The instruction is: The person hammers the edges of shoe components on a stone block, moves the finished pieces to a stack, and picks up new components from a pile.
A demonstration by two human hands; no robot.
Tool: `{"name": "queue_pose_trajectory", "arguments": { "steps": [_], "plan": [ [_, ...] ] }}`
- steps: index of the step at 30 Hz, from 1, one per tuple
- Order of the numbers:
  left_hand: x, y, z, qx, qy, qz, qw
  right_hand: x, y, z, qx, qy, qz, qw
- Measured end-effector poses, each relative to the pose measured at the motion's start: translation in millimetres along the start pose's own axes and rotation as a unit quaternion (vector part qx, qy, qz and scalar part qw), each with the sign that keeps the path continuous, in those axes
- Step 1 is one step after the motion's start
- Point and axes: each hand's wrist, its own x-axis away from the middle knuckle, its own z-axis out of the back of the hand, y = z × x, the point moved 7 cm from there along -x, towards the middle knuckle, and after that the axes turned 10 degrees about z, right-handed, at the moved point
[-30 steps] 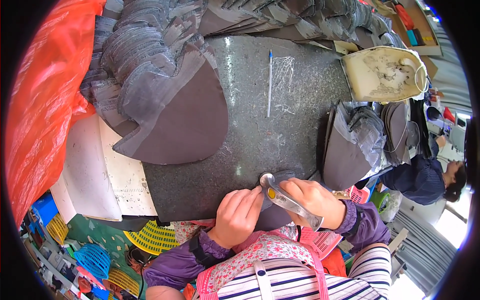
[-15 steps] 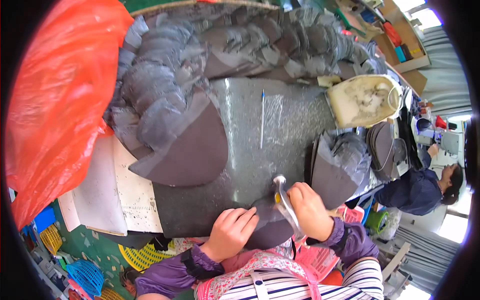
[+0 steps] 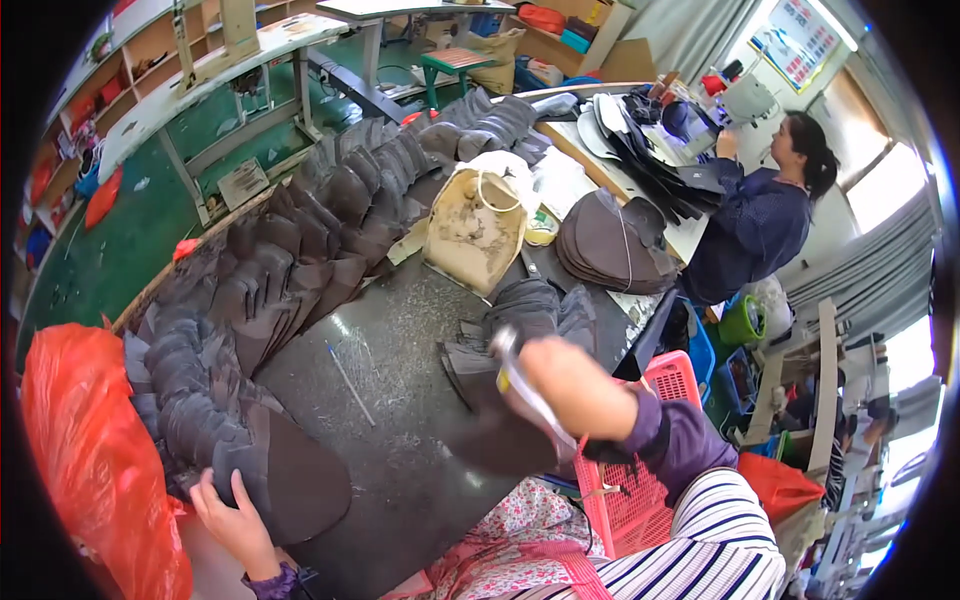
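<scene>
My right hand [image 3: 578, 388] is closed around a metal scissors-like tool [image 3: 522, 384] with a yellow spot. It hovers over a dark grey fabric piece [image 3: 497, 450] lying on the dark table [image 3: 400, 470]. Just beyond it sits a small stack of grey cut pieces [image 3: 525, 315]. My left hand [image 3: 232, 520] is far to the left at the table's near edge. Its fingers are spread flat on the top rounded dark piece [image 3: 300, 480] of a long overlapping row of grey pieces [image 3: 270, 290].
A thin blue pen [image 3: 350, 384] lies mid-table. A beige bag [image 3: 478, 228] stands behind it, and a red plastic bag [image 3: 85, 455] bulges at the left. A pink basket [image 3: 655, 470] sits by my right knee. A person in dark blue [image 3: 760, 215] works at the far right table.
My left hand has left the piece in front of me and reached left onto the big row of pieces. My right hand has lifted, keeping the tool. The view has swung upward.
</scene>
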Motion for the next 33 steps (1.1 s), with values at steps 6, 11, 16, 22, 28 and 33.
{"name": "queue_pose_trajectory", "arguments": {
  "steps": [6, 11, 16, 22, 28, 33],
  "plan": [
    [11.3, 19.1, 9.4, 0.090, -0.044, -0.049, 0.994, 5.8, 43.9, 26.3, 0.217, 0.152, -0.026, 0.964],
    [29.1, 40.9, 45.7, 0.199, -0.002, -0.017, 0.980, 32.1, -1.6, -17.6, -0.032, 0.001, -0.039, 0.999],
    [61.7, 98.2, 11.4, 0.431, -0.359, 0.108, 0.821, 46.0, -11.1, -68.8, 0.009, -0.094, -0.006, 0.996],
    [137.1, 125.3, -71.9, 0.384, -0.569, 0.123, 0.717, 18.9, 13.0, -61.6, -0.003, -0.019, -0.013, 1.000],
    [140.9, 149.2, -67.5, 0.189, -0.396, -0.182, 0.880, 8.3, 10.1, -26.3, -0.057, 0.022, 0.013, 0.998],
    [136.0, 150.9, -67.6, 0.202, -0.355, -0.221, 0.886, -41.6, 25.1, 29.3, 0.183, 0.052, 0.049, 0.981]
  ]
}}
